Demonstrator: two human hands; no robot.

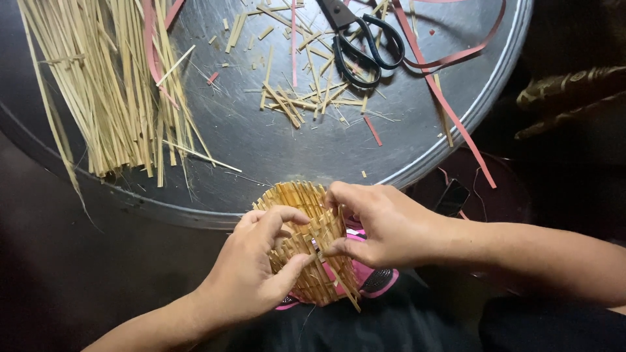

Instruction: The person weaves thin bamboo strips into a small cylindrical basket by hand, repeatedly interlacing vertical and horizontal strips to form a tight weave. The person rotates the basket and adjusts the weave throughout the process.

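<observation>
A small woven basket of pale bamboo strips sits between both hands, just in front of the round metal tray's near rim. My left hand grips its lower left side, thumb and forefinger curled over the weave. From the right, my right hand holds the basket, fingertips pinching a loose strip at its middle. A pink and black object shows beneath the basket, partly hidden.
A large round metal tray lies ahead. A bundle of long bamboo strips rests on its left side. Black-handled scissors lie at the top, among short strip offcuts and pink ribbon strips.
</observation>
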